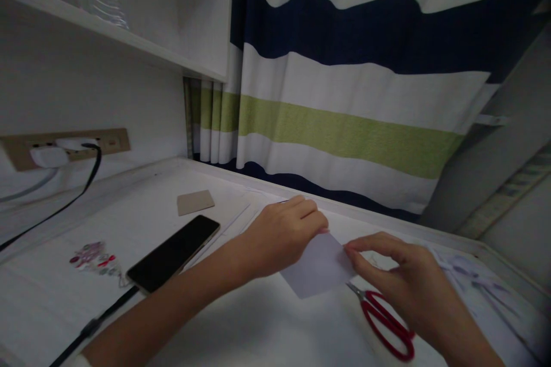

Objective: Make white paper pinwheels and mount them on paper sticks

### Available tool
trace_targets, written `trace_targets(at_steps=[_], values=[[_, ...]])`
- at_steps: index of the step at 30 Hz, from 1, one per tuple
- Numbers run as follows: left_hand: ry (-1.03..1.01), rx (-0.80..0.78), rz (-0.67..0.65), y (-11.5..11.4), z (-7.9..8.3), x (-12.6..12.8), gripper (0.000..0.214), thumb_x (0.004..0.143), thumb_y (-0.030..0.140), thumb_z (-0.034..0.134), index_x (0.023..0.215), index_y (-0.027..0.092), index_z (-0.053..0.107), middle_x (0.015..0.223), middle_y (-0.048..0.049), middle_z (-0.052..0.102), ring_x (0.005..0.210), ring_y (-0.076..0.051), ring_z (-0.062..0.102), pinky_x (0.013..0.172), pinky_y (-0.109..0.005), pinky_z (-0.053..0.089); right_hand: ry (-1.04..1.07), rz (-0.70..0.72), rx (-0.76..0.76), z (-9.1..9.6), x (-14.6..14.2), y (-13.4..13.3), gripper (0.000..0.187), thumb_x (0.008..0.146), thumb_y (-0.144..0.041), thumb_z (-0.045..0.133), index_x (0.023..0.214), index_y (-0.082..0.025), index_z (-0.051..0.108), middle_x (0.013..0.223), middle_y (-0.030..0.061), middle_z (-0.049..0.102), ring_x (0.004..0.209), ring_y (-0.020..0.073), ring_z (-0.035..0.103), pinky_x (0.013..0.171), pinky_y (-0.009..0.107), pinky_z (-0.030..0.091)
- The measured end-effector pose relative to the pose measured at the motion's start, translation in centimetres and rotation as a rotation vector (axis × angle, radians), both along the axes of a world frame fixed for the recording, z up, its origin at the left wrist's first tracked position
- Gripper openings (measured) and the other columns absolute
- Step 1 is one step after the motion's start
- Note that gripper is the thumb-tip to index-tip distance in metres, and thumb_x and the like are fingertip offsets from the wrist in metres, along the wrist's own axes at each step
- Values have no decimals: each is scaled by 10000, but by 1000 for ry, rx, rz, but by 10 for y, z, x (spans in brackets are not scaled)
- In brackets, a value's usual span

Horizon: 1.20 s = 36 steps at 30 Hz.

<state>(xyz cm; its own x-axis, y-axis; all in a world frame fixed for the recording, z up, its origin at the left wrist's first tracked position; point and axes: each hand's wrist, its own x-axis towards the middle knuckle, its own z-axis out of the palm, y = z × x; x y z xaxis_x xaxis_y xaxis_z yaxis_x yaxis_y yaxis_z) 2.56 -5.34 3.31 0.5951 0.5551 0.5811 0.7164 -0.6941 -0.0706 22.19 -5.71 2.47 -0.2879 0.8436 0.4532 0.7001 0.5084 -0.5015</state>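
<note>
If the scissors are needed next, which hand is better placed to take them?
Probably the right hand: it is nearer the red-handled scissors; the left hand is farther away. Both hold the paper.

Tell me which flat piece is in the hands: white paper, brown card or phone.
The white paper: the left hand holds its upper edge, the right hand pinches its right corner. The brown card and phone lie on the table, held by neither.
</note>
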Motion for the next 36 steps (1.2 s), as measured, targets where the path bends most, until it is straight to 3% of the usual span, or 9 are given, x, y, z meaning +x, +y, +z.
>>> trace_targets(at_steps=[8, 13, 16, 19, 22, 27, 36], values=[[-104, -13, 5, 3, 6, -10, 175, 865, 181, 349, 829, 156, 518, 802, -15, 517, 763, -136, 459, 642, -237, 380, -86, -17, 2, 2, 3, 0, 88, 699, -282, 536, 696, -248, 617, 747, 13, 661, 667, 202, 591, 575, 300, 465], [-283, 47, 68, 6, 19, -33, 153, 856, 180, 358, 807, 147, 499, 787, -21, 507, 746, -132, 477, 659, -236, 379, -117, -150, 53, 1, 21, 14, 131, 680, -329, 554, 700, -223, 627, 793, 48, 668, 693, 243, 599, 621, 364, 463], [-302, 27, 81, 8, 19, -38, 151, 851, 189, 372, 787, 148, 502, 768, -17, 519, 743, -134, 485, 658, -238, 373, -88, -217, 63, 3, 25, 18, 177, 697, -374, 550, 733, -226, 640, 779, 37, 670, 611, 214, 602, 580, 343, 468], [-284, -56, 37, 8, 11, -26, 156, 848, 188, 379, 800, 153, 523, 786, -17, 544, 758, -133, 496, 669, -238, 374, 13, -135, 26, 5, 18, 14, 264, 725, -412, 528, 909, -242, 614, 898, 38, 651, 700, 214, 609, 466, 262, 470], [-312, -132, -17, 7, 3, -10, 181, 852, 200, 368, 803, 158, 538, 802, -21, 565, 767, -133, 508, 682, -241, 384, 55, 36, -25, 4, 6, 7, 315, 742, -388, 529, 1017, -240, 570, 996, 41, 621, 872, 226, 567, 539, 250, 492], [-314, -269, -63, 5, -2, 0, 193, 850, 167, 355, 860, 169, 547, 864, -25, 581, 818, -141, 513, 729, -260, 392, 9, 121, -81, 2, -3, 4, 211, 804, -307, 453, 872, -220, 633, 763, 23, 660, 686, 179, 592, 505, 230, 466], [-50, -291, -81, -2, -13, 15, 164, 825, 180, 415, 861, 161, 574, 826, -33, 604, 810, -166, 522, 728, -283, 390, -332, 78, 29, -5, -6, 1, 157, 797, -223, 453, 800, -224, 611, 730, 18, 663, 674, 200, 600, 607, 306, 432]])
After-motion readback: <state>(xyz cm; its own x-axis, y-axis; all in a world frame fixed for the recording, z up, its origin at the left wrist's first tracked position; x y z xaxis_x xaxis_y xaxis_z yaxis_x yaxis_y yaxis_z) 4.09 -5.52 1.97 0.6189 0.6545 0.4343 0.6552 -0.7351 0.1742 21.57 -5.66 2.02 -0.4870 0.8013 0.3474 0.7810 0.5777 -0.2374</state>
